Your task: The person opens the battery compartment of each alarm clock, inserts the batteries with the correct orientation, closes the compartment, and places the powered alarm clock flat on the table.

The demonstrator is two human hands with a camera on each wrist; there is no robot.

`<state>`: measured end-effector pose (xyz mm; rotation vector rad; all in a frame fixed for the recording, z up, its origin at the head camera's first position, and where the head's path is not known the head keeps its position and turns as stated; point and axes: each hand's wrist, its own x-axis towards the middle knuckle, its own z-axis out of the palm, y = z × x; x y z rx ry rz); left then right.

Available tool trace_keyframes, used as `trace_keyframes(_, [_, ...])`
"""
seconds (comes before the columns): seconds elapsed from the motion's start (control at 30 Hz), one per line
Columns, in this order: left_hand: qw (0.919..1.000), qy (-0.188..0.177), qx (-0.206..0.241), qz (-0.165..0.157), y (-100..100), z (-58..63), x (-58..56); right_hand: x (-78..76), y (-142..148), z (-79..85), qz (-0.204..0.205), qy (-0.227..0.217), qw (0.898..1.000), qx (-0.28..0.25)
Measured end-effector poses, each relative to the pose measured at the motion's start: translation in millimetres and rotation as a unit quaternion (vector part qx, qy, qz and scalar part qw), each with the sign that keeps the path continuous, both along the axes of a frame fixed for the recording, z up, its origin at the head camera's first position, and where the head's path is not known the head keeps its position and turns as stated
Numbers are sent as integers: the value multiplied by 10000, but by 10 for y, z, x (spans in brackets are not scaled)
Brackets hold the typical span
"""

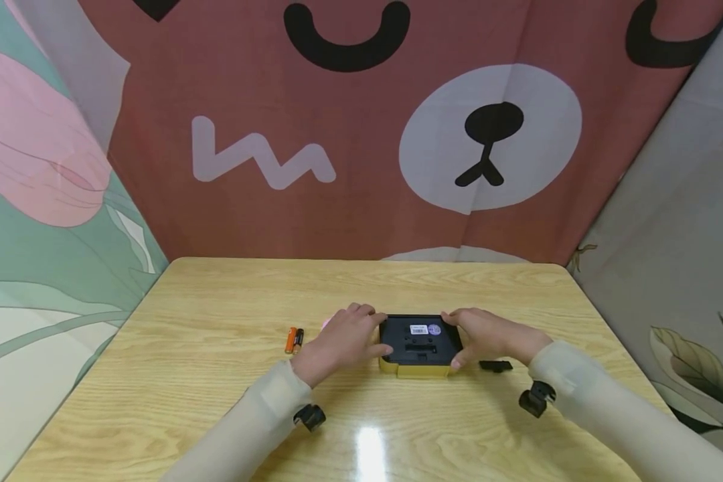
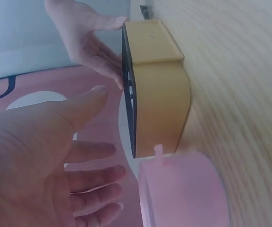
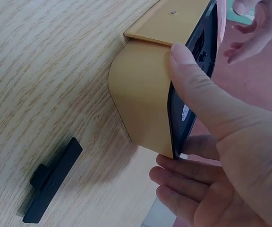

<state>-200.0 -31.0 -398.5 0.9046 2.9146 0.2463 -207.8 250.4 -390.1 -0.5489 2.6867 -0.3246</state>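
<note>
A gold box-shaped device (image 1: 418, 371) lies on the table with its black panel (image 1: 397, 338) facing up. Two stickers and a narrow slot (image 1: 422, 348) show on that panel. My right hand (image 1: 495, 335) holds the device's right end, thumb on the near edge and fingers round the far corner in the right wrist view. Beside the left end is my left hand (image 1: 347, 341), its fingers loosely extended and apart from the device in the left wrist view. A small black cover with a tab (image 3: 53, 182) lies near my right hand.
Two batteries, one orange (image 1: 290, 340) and one black and orange (image 1: 299, 338), lie left of my left hand. A pink round object with a small tab (image 2: 188, 189) stands behind that hand. Printed cloth (image 1: 361, 221) hangs behind the wooden table (image 1: 229, 294).
</note>
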Motion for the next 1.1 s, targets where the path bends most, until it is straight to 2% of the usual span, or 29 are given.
trace_keyframes(0.13, [9993,-49,375,55,-54,71,15,-2,6,-5,-6,26,10000,37])
trace_keyframes(0.27, [9983,114,559,68,-116,97,5,-8,9,-14,4,24,10000,50])
trace_keyframes(0.47, [9966,386,720,94,-196,94,-20,-10,6,-17,-2,11,10000,27])
trace_keyframes(0.73, [9952,431,851,208,-278,75,-39,0,1,-11,-32,-7,10000,2])
trace_keyframes(1.1, [9911,373,1131,597,-480,130,-70,-9,7,-11,-10,30,10000,-12])
